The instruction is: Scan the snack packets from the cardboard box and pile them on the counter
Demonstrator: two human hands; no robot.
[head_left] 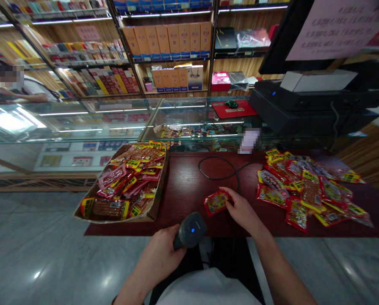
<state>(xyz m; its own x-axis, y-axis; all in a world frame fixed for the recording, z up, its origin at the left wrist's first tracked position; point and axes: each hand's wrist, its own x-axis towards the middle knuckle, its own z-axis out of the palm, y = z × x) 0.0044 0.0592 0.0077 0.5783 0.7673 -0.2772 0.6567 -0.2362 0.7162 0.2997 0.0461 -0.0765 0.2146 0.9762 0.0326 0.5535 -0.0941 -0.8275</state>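
Note:
My left hand [164, 250] is wrapped round the handle of a dark barcode scanner [192, 230], which shows a small blue light. Its head is near the front edge of the dark red wooden counter [184, 178]. Between the thumb and fingers of my right hand [240, 209] is a red and yellow snack packet [216, 202], just right of the scanner. A cardboard box [160, 192] full of similar snack packets [130, 169] stands on the left. On the right lies a loose pile of snack packets [310, 186].
A black cable [219, 178] loops across the counter. Behind are a glass display case [189, 108], a phone-like object [249, 141], a red mouse pad [217, 109] with a mouse [231, 103], and a monitor [284, 38]. A person [33, 87] is at the far left.

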